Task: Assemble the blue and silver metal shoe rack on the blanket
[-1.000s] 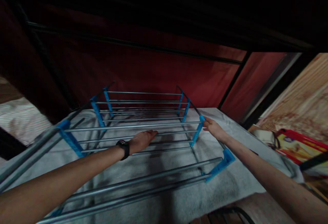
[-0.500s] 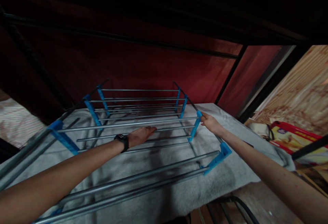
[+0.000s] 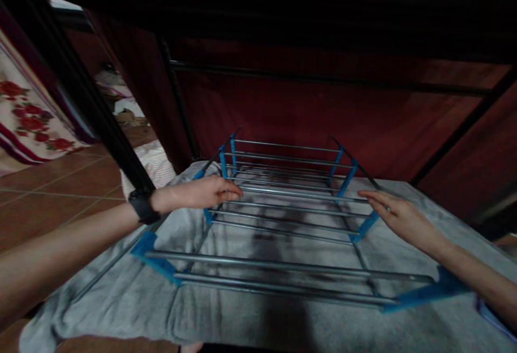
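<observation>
A: What has moved since half a second ago?
B: The left hand (image 3: 214, 191) has gone from the middle of the rack to its left side; the view has swung left too.
A: The rack?
B: A long frame of grey metal tubes and blue brackets, the rack (image 3: 291, 193) lies across a rumpled grey cloth (image 3: 125, 299).
A: And the grips?
B: The left fingers lie close together at a tube's left end. The right hand (image 3: 391, 213) has its fingers out straight over that tube's right end. Whether either grasps it, I can't tell.
A: Around them?
B: A black wristwatch (image 3: 143, 206) on the left wrist, a dark red panel (image 3: 302, 105) on the far side, brown floor tiles (image 3: 92, 181) to the left.
</observation>
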Demonstrator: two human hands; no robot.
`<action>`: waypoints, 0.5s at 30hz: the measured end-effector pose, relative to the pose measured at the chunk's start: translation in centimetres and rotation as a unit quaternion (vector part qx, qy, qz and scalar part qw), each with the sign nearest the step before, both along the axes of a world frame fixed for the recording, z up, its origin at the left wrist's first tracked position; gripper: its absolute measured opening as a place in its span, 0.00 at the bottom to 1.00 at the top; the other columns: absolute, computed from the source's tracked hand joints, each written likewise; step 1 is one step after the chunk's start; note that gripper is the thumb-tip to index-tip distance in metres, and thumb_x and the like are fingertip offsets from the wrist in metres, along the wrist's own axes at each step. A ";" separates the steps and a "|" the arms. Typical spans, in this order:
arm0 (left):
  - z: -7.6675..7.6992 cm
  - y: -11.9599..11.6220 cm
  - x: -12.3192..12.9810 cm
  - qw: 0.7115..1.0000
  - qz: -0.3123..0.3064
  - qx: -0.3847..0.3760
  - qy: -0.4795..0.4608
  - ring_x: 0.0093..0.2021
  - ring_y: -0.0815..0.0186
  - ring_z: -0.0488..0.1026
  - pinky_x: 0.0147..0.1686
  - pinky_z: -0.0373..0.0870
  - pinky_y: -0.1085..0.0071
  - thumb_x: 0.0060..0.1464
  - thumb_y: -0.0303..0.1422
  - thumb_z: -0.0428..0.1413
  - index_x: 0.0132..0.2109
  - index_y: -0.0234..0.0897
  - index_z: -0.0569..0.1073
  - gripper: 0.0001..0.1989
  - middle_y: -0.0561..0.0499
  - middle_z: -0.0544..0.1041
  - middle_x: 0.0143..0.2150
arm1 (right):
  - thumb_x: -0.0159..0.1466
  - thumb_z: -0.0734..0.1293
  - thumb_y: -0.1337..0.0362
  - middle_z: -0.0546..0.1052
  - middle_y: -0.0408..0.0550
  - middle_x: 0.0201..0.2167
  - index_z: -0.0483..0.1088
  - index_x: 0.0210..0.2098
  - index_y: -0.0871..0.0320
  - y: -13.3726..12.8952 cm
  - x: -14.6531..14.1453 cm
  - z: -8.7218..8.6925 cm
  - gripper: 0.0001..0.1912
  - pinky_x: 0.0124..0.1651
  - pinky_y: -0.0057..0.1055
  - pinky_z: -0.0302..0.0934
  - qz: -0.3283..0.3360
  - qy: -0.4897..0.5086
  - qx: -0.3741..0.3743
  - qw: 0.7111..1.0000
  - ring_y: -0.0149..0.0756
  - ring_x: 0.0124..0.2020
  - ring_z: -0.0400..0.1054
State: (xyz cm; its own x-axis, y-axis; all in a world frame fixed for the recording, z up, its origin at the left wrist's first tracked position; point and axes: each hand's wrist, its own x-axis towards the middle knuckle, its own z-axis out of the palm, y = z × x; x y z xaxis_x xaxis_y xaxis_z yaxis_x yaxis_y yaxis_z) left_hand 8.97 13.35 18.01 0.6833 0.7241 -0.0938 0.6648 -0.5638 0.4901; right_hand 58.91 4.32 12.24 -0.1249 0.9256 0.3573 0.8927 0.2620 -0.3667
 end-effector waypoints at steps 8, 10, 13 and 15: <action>-4.2 1.8 -11.0 0.912 0.305 -0.102 -0.257 0.52 0.55 0.75 0.48 0.75 0.63 0.54 0.60 0.56 0.56 0.39 0.73 0.34 0.44 0.78 0.55 | 0.69 0.57 0.60 0.62 0.47 0.70 0.63 0.68 0.53 2.6 -17.0 -4.4 0.28 0.72 0.44 0.50 0.221 -0.080 -0.172 0.957 0.44 0.70 0.56; -6.2 1.8 -10.7 0.898 0.290 -0.169 -0.285 0.55 0.55 0.74 0.49 0.74 0.62 0.58 0.60 0.50 0.58 0.42 0.72 0.33 0.43 0.76 0.59 | 0.69 0.56 0.62 0.58 0.52 0.72 0.58 0.70 0.59 4.3 -20.0 -6.0 0.30 0.72 0.46 0.47 0.209 -0.108 -0.152 0.960 0.46 0.72 0.51; -7.9 2.4 -9.9 0.885 0.286 -0.221 -0.294 0.60 0.53 0.72 0.49 0.75 0.61 0.61 0.59 0.44 0.63 0.43 0.66 0.33 0.43 0.73 0.63 | 0.69 0.55 0.64 0.57 0.58 0.72 0.54 0.71 0.65 6.9 -23.8 -7.6 0.31 0.71 0.47 0.48 0.185 -0.133 -0.132 0.965 0.48 0.71 0.53; -8.4 2.9 -9.7 0.883 0.281 -0.241 -0.289 0.60 0.53 0.72 0.48 0.75 0.61 0.62 0.59 0.41 0.65 0.42 0.62 0.35 0.42 0.74 0.62 | 0.69 0.55 0.65 0.60 0.60 0.70 0.55 0.70 0.65 8.3 -26.2 -8.0 0.30 0.69 0.47 0.51 0.178 -0.144 -0.138 0.964 0.48 0.69 0.57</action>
